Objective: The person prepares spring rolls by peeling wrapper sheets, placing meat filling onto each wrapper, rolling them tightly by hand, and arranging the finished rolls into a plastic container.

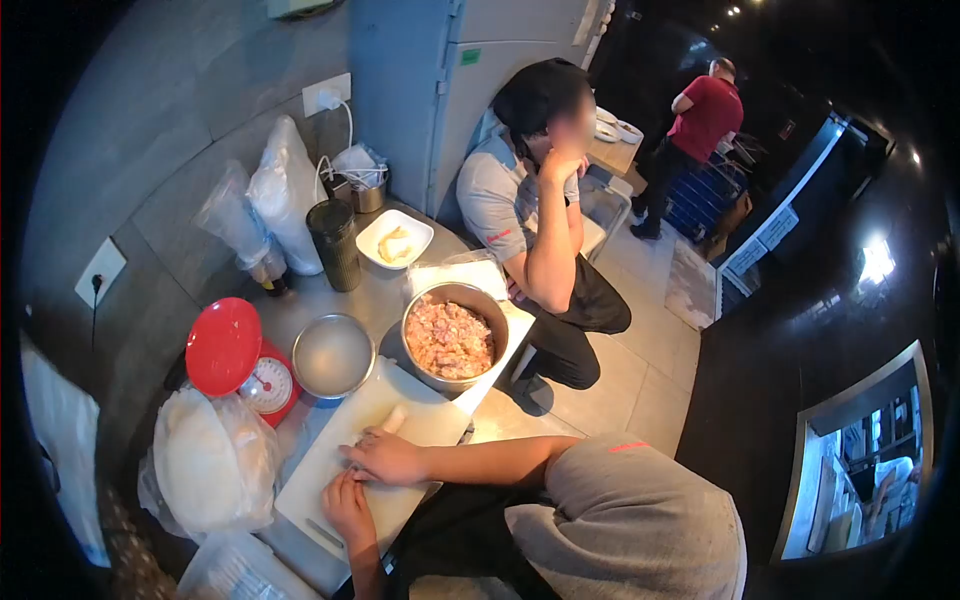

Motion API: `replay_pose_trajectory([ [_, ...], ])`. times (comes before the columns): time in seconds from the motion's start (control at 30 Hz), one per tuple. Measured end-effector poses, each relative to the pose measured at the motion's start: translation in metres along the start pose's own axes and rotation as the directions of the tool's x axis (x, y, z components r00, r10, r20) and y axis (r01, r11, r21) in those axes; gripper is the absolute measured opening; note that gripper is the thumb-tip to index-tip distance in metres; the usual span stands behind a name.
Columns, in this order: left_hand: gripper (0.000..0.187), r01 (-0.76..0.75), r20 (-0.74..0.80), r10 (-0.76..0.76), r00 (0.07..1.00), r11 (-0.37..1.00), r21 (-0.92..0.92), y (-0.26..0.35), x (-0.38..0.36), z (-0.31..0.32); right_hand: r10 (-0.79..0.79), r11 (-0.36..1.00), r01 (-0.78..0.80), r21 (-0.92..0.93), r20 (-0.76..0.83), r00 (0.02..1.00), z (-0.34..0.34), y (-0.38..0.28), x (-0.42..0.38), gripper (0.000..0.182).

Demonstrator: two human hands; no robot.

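Head view: the left hand [349, 506] is partly closed over the cutting board [322, 478], its grip's contents hidden. Next comes the right hand [388, 457], loosely curled, its hold also unclear. The pale roll [396, 419] lies just beyond it, nearer than the left, long axis slanting toward the meat bowl [451, 340].

- round silver metal bowl [334, 356]: smooth, softly shiny
- white rectangular cutting board [325, 462]: smooth, matt plastic
- round red scale pan [223, 345]: glossy, probably plastic
- large grey wall tiles [185, 165]: matt
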State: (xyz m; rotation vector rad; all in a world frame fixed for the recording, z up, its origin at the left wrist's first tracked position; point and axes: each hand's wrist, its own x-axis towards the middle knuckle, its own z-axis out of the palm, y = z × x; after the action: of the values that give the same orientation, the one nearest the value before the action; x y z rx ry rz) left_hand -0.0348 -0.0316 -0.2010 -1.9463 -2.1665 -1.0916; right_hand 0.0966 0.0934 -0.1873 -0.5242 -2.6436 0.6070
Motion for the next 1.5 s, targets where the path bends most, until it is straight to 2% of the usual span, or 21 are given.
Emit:
replay_pose_trajectory([
  [0.1,0.022,0.001,-0.011,-0.001,1.000,1.000,-0.007,-0.002,-0.002,0.003,0.002,0.991,-0.003,-0.136,-0.006,1.000,-0.007,0.015,-0.015,0.055],
  [0.2,0.019,-0.009,0.004,0.009,1.000,1.000,0.024,0.000,0.000,0.002,0.180,0.963,-0.162,-0.217,0.065,0.982,-0.031,0.017,-0.016,0.055],
  [0.27,0.016,-0.030,0.028,0.028,0.999,0.997,0.075,-0.012,-0.006,0.014,0.105,0.972,-0.109,-0.210,-0.029,0.994,-0.015,0.007,-0.007,0.054],
  [0.3,0.016,-0.016,0.039,0.012,0.999,0.994,0.105,-0.012,-0.007,0.011,0.091,0.988,-0.091,-0.127,-0.006,0.996,-0.006,-0.003,-0.002,0.053],
  [0.33,0.017,-0.024,0.020,0.022,1.000,0.992,0.128,-0.015,-0.010,0.012,0.067,0.992,-0.079,-0.098,-0.122,0.990,0.007,-0.007,-0.002,0.054],
  [0.37,0.019,0.027,0.036,-0.031,0.999,0.995,0.094,-0.011,-0.005,0.010,0.015,0.996,-0.024,-0.086,-0.094,0.995,0.007,-0.005,-0.002,0.056],
  [0.4,0.024,-0.008,-0.050,0.012,0.999,0.997,0.077,-0.005,0.002,0.008,-0.068,0.989,0.059,-0.137,-0.068,0.995,0.021,0.011,-0.010,0.054],
  [0.47,0.026,0.010,-0.069,-0.003,0.998,0.996,0.088,-0.002,0.000,0.005,0.151,0.986,-0.152,-0.063,-0.017,0.988,-0.006,0.016,-0.022,0.052],
  [0.5,0.026,0.007,-0.084,0.000,0.996,0.996,0.089,0.000,0.000,0.003,0.069,0.985,-0.081,-0.154,-0.084,0.994,-0.021,0.021,-0.025,0.051],
  [0.53,0.025,0.024,-0.082,-0.017,0.996,0.996,0.087,-0.002,-0.002,0.004,0.167,0.949,-0.175,-0.263,-0.052,0.985,-0.032,0.021,-0.026,0.046],
  [0.57,0.024,0.028,-0.082,-0.022,0.996,0.996,0.080,-0.003,0.000,0.005,0.216,0.951,-0.218,-0.217,-0.031,0.976,-0.040,0.020,-0.023,0.046],
  [0.63,0.023,0.032,-0.078,-0.027,0.997,0.998,0.057,0.001,-0.001,0.003,0.188,0.970,-0.186,-0.159,-0.008,0.982,-0.034,0.008,-0.014,0.044],
  [0.73,0.024,0.035,-0.084,-0.032,0.996,0.999,0.030,0.003,0.003,-0.001,0.053,0.994,-0.049,-0.094,0.044,0.998,-0.006,-0.005,-0.006,0.050],
  [0.83,0.029,0.025,-0.083,-0.023,0.996,0.999,0.025,0.002,0.002,0.000,0.062,0.985,-0.054,-0.166,0.045,0.997,-0.015,0.003,-0.014,0.051],
  [0.87,0.028,0.024,-0.081,-0.021,0.996,0.999,0.029,0.001,0.001,0.001,0.171,0.977,-0.153,-0.149,0.121,0.978,-0.025,0.007,-0.017,0.050],
  [0.97,0.028,0.019,-0.084,-0.017,0.996,0.999,0.026,0.002,0.003,0.000,0.251,0.946,-0.216,-0.243,0.124,0.960,-0.040,0.010,-0.016,0.049],
  [1.0,0.028,0.015,-0.084,-0.013,0.996,1.000,0.023,0.003,0.003,-0.002,0.155,0.974,-0.141,-0.180,0.067,0.986,-0.031,0.011,-0.014,0.052],
  [1.1,0.025,0.017,-0.051,-0.016,0.999,1.000,0.016,-0.003,0.000,0.000,-0.079,0.994,0.069,0.080,0.141,0.987,-0.008,-0.008,0.005,0.056],
  [1.13,0.024,0.013,-0.065,-0.012,0.998,1.000,0.016,-0.004,0.000,0.001,-0.092,0.995,0.079,0.067,0.214,0.973,-0.004,-0.010,0.010,0.060],
  [1.33,0.022,0.020,-0.111,-0.019,0.994,1.000,0.004,0.003,0.004,-0.001,0.041,0.983,-0.009,-0.185,0.173,0.984,-0.034,0.016,-0.009,0.055],
  [1.5,0.019,0.006,-0.110,-0.004,0.994,1.000,0.018,0.000,0.002,0.000,0.032,0.999,-0.031,-0.020,0.066,0.997,-0.024,0.011,-0.008,0.048],
])
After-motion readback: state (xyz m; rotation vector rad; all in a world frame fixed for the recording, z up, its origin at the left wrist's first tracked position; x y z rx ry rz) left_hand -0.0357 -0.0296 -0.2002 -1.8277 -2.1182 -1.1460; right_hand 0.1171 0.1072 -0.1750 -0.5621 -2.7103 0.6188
